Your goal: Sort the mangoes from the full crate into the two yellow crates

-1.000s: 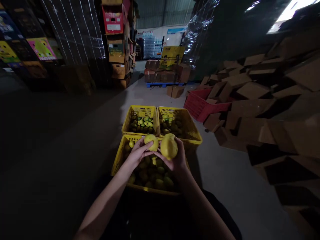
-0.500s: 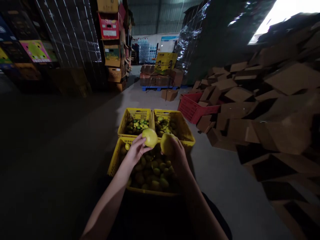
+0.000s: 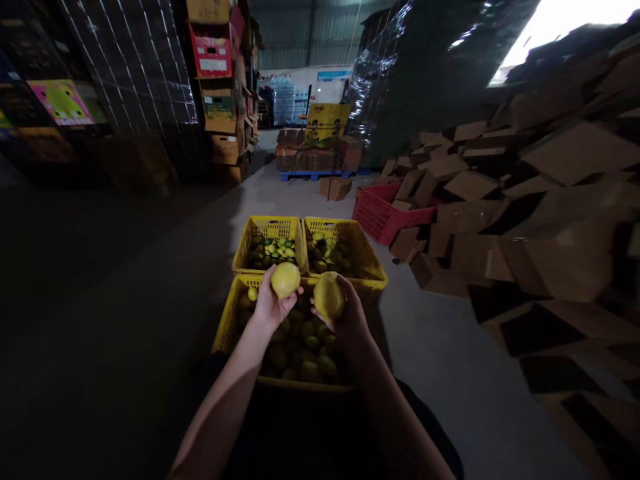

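My left hand (image 3: 273,305) is closed round a bright yellow lemon (image 3: 285,280). A second, duller yellow lemon (image 3: 329,296) rests in the fingers of my right hand (image 3: 351,313). The two lemons are apart, both above a near yellow crate (image 3: 227,319) that holds many green and yellow fruits (image 3: 311,343). Behind it stand two more yellow crates side by side: the left one (image 3: 243,245) has small green and yellow fruits, and the right one (image 3: 373,257) has fruit mostly toward its left side. My forearms and hands cover part of the near crate.
A red crate (image 3: 380,213) with cardboard in it lies at the right, against a large heap of cardboard boxes (image 3: 470,220). Farther back are a blue pallet (image 3: 315,176) bearing boxes, a small carton (image 3: 335,188) and a tall box stack (image 3: 220,107).
Both lemons have been turned in my hands and now show more of their faces. My left hand has moved slightly left and rolled palm-up. The view has shifted a little.
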Motion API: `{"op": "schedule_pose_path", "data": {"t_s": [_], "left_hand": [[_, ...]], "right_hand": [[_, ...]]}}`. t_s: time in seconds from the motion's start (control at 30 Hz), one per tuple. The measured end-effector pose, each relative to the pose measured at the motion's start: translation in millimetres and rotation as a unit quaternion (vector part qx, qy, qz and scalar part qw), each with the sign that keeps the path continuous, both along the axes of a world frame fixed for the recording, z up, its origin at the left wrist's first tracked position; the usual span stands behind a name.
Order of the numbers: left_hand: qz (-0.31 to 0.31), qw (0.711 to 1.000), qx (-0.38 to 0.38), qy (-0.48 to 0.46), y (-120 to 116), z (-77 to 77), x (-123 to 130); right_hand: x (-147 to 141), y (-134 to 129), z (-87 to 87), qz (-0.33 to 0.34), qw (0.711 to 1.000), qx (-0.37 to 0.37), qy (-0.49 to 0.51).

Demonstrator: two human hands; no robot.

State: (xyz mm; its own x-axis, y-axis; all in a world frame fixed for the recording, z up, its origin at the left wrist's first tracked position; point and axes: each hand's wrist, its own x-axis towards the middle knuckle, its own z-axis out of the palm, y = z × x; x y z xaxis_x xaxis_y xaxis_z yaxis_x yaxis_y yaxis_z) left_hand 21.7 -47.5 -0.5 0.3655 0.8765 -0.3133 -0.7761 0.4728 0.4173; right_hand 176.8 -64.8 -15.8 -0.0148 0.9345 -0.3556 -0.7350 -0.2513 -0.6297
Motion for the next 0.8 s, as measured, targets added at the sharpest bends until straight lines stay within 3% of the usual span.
{"op": "schedule_pose_path", "data": {"t_s": [0.17, 0.33, 0.63, 0.73, 0.8], "left_hand": [[-0.008, 0.999, -0.05, -0.019, 4, -6.9, 0], [0.013, 0.992, -0.116, -0.049, 8, -9.3, 1], [-0.038, 0.996, -0.071, 0.031, 4, -10.7, 3], [0.014, 0.995, -0.03, 0.092, 5, -14.9, 5], [0.101, 0.979, 0.035, 0.173, 5, -17.9, 6]], "right_hand": [[-4, -2, 8.0, 0.029, 0.994, -0.085, 0.057], [-9, 2, 5.6, 0.006, 0.987, -0.117, 0.106], [-13, 3, 0.0, -0.015, 0.991, -0.121, 0.053], [-13, 2, -5.5, -0.019, 0.997, -0.071, 0.007], [-15, 0, -8.9, -0.049, 0.997, 0.006, -0.054]]}}
